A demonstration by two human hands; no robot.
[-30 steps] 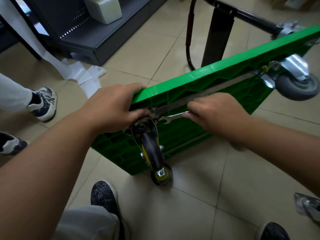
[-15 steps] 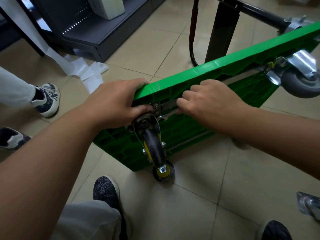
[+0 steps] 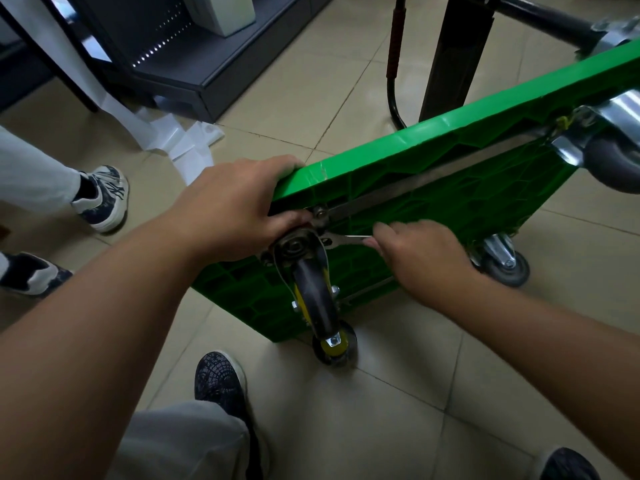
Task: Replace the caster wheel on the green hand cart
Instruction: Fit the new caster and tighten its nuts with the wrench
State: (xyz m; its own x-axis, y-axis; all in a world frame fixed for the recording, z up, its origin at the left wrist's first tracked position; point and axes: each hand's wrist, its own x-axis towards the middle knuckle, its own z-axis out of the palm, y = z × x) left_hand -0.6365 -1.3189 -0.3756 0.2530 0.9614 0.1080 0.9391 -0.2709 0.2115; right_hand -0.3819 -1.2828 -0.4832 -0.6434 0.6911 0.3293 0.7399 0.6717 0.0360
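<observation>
The green hand cart (image 3: 450, 140) stands on its side on the tiled floor, ribbed underside toward me. A black caster wheel with a yellow hub (image 3: 317, 299) sits at the near corner, its plate against the deck. My left hand (image 3: 235, 206) grips the cart's corner edge right above that plate. My right hand (image 3: 422, 254) is shut on a thin silver wrench (image 3: 346, 239), whose open jaw sits at a bolt beside the caster plate. Two grey casters (image 3: 609, 161) (image 3: 509, 266) are on the far side.
The cart's black handle (image 3: 394, 57) and a black post (image 3: 453, 53) stand behind the deck. A dark shelf base (image 3: 194, 64) and white paper strips (image 3: 180, 140) lie at upper left. Another person's sneakers (image 3: 104, 199) are at left; my own shoes (image 3: 221, 379) are below.
My right hand has swung the wrench handle downward, from up by the steel bar to below it. The view has tilted, bringing a third caster into sight. My left hand stays put.
</observation>
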